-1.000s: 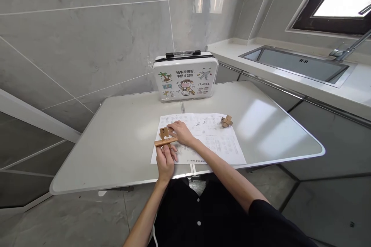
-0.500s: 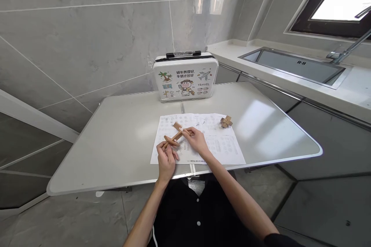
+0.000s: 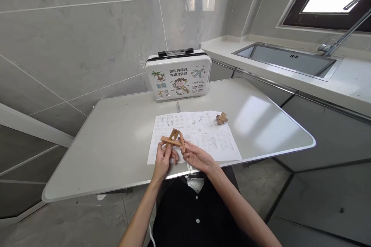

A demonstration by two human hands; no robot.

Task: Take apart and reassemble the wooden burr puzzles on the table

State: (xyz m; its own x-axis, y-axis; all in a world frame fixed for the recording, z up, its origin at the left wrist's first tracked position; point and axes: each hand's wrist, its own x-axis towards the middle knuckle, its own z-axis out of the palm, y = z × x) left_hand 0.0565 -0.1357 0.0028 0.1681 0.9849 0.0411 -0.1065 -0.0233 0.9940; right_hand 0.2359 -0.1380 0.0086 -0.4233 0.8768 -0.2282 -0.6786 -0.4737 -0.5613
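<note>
the left hand (image 3: 164, 158) and right hand (image 3: 197, 157) are held close together in front of the torso (image 3: 199, 212), fingers nearly meeting. the left forearm (image 3: 142, 209) slants up and inward from the bottom edge to a nearly straight left wrist (image 3: 158, 178); the thumb and index finger stretch forward in a grip, while the other fingers curl in toward the right hand. the right forearm (image 3: 242, 204) crosses diagonally from the lower right, bare like the left, and the right hand points leftward, its fingers bent in a pinching grip.
</note>
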